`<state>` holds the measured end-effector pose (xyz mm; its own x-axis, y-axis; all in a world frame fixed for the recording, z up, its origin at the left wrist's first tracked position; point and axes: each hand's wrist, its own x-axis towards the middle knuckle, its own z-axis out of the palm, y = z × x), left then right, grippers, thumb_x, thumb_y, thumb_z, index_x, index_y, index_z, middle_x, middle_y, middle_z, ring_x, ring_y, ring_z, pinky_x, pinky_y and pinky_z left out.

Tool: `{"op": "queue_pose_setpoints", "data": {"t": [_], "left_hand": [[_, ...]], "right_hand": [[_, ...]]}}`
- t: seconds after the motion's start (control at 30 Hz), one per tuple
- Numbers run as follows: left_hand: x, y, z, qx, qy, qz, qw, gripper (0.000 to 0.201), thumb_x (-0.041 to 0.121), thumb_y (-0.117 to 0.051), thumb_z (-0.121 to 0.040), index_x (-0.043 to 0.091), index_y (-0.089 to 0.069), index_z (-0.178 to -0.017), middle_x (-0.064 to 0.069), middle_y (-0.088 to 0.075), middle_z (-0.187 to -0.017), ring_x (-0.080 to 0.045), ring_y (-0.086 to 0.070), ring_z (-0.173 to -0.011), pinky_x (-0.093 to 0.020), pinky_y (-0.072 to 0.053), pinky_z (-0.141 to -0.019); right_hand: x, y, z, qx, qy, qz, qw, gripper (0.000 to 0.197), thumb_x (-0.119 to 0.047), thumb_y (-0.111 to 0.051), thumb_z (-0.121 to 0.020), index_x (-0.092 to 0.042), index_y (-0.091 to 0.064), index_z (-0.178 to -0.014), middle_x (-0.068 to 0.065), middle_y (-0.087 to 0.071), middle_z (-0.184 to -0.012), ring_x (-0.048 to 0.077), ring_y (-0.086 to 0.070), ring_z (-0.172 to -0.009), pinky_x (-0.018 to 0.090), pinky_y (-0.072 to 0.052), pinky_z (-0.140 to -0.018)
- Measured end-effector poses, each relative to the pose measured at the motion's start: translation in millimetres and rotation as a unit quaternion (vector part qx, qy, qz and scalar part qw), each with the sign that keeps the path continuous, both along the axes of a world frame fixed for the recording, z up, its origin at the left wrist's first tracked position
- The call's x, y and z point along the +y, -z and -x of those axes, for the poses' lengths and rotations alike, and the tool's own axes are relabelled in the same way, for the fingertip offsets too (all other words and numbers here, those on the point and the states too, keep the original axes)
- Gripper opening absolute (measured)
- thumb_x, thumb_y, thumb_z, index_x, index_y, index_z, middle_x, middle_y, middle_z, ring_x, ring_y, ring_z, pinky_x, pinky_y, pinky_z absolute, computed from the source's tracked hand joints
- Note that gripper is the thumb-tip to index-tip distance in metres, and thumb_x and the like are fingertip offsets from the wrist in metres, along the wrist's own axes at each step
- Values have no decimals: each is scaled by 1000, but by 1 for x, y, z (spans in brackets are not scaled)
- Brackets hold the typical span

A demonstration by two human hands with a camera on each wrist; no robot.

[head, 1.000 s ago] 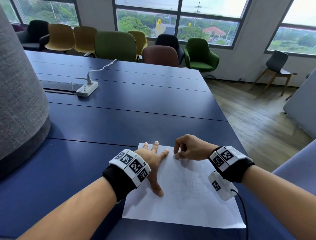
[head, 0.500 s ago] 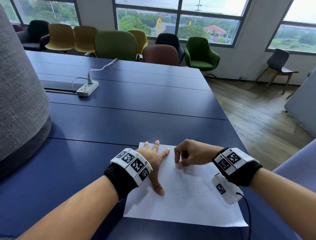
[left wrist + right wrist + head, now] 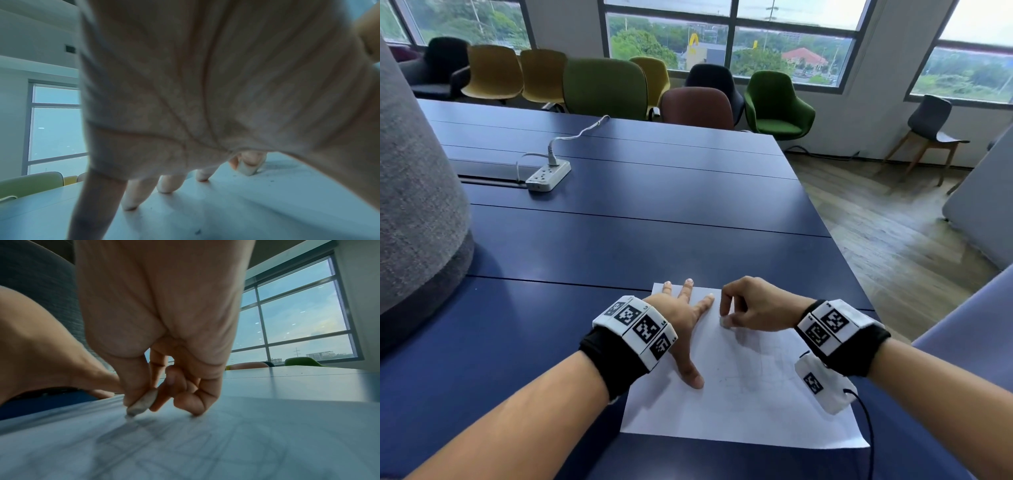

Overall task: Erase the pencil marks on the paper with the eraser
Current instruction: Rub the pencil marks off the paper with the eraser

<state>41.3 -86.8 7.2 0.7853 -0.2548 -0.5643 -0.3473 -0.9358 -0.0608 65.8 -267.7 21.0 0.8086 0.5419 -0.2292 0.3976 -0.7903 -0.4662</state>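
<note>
- Near the counter's (image 3: 619, 240) front right corner lies a white sheet of paper (image 3: 756, 411), flat, its far edge close to a seam between the dark blue panels.
- Faint grey pencil marks (image 3: 753, 373) cross the middle of the sheet; in the right wrist view they blur into soft straight and curved lines.
- The left hand (image 3: 681, 325) lies flat on the sheet's left part, fingers spread and straight, fingertips (image 3: 164, 190) pressing down, thumb pointing back toward the near edge.
- The right hand (image 3: 753, 308) is curled, thumb and forefinger pinching a small pale eraser (image 3: 141, 404).
- The eraser's lower end touches the paper near the sheet's far edge, just beside the left forefinger; it looks rounded and grey-smudged.
- Small dark crumbs (image 3: 271, 180) dot the paper around it in the left wrist view.
- Both wrists carry black bands with white blocks printed in black-and-white square patterns; a thin black cable (image 3: 868, 428) trails from the right one.
- Farther toward the counter's far left, a white power strip (image 3: 548, 176) sits beside a recessed slot, its cable running to the far edge.
- A grey fabric-covered rounded form (image 3: 417, 192) stands at the left edge.
- Beyond the far edge stand padded chairs (image 3: 606, 89) in mustard, green, black and maroon, under wide windows (image 3: 729, 37) showing trees and roofs.
- To the right, wood-look floor (image 3: 887, 233) holds a grey chair on wooden legs.
</note>
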Motion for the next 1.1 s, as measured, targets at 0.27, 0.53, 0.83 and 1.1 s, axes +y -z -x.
{"op": "queue_pose_setpoints", "data": {"t": [0.27, 0.53, 0.83, 1.1], "left_hand": [[0, 1, 0, 1, -1, -7, 1000, 150, 77, -79, -46, 39, 21, -150, -9, 24, -161, -46, 12, -146, -58, -11, -118], [-3, -8, 4, 6, 2, -9, 1000, 146, 73, -80, -53, 36, 21, -151, -10, 26, -160, -44, 14, -146, -55, -4, -119], [-3, -8, 4, 5, 4, -9, 1000, 146, 74, -79, -52, 35, 21, -152, -11, 26, -160, -45, 13, -146, -54, -3, -119], [-3, -11, 6, 9, -1, -1, 1000, 145, 72, -80, -54, 35, 20, -152, -10, 26, -160, -43, 14, -147, -53, -3, -119]], "right_hand": [[-1, -1, 12, 19, -22, 9, 1000, 8, -22, -73, -83, -23, -65, -81, -12, -52, -59, -3, -49, -50, 9, -36, -50], [-1, 0, 29, 53, -76, 20, 996, 7, -24, -73, -82, -24, -66, -81, -10, -51, -58, 2, -48, -52, 13, -37, -53], [3, 1, 41, 68, -100, 24, 992, 8, -26, -74, -81, -21, -69, -86, -9, -54, -61, 3, -50, -54, 13, -38, -55], [-1, 2, 56, 88, -115, 11, 989, 5, -22, -72, -83, -21, -68, -86, -9, -54, -62, 5, -49, -55, 12, -39, -55]]}}
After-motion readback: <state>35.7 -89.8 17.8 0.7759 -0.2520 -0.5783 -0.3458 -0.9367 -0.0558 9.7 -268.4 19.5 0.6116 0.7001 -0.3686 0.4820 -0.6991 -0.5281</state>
